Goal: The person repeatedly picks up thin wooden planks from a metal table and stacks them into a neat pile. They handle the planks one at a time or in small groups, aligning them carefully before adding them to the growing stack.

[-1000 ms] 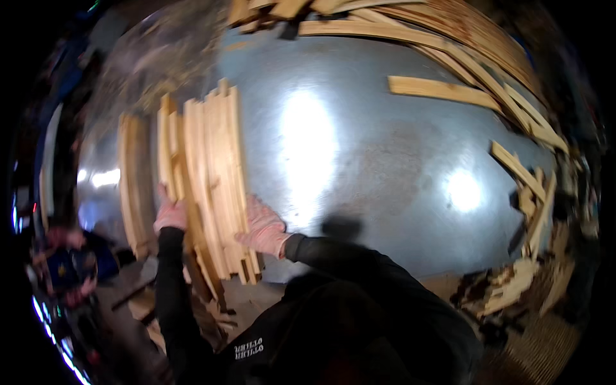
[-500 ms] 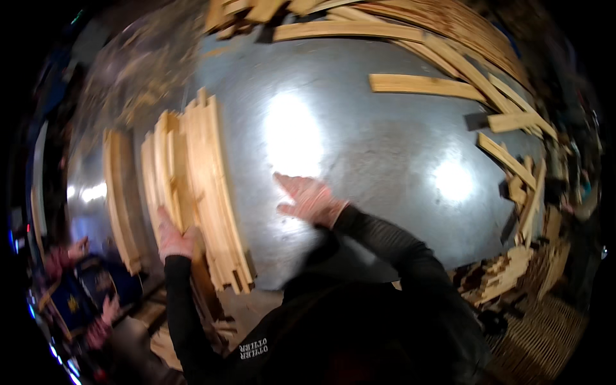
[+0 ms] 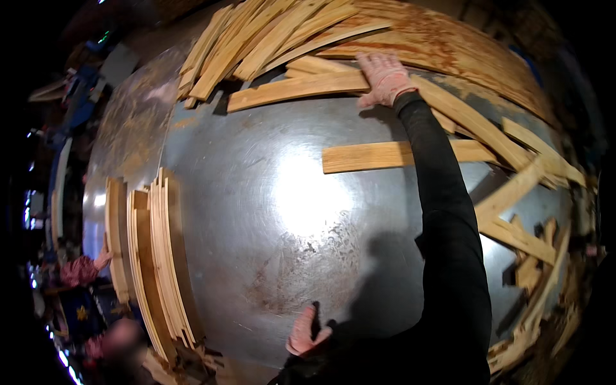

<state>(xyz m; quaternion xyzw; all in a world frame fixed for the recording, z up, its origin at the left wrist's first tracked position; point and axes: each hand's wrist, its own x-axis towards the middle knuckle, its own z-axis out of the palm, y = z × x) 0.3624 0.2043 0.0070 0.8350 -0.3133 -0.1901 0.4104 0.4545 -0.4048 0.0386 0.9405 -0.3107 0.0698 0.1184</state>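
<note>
My right hand [image 3: 387,80], in a pale pinkish glove, reaches out to the far side of the metal table [image 3: 231,212]. It lies over the right end of a wooden board [image 3: 295,90], fingers stretched along the far side and thumb apart on the near side; whether it bears on the board I cannot tell. Low in the middle, near my body, my left hand [image 3: 307,335] is gloved the same way. Its thumb and fingers are apart, with nothing between them. Below my right hand another board [image 3: 366,157] lies crosswise, partly hidden by my forearm.
Upright-lying stacks of narrow boards [image 3: 168,250] stand along the left. A co-worker's hand [image 3: 102,253] touches the outermost stack [image 3: 117,237]. Loose boards pile up at the far left [image 3: 256,38]; more lie crisscrossed on the right [image 3: 475,122]. Sawdust [image 3: 138,122] covers the far left corner.
My right hand has gone from above the table's middle to the far boards. My left hand has come off the board stack and drawn back toward me. The view has shifted rightward.
</note>
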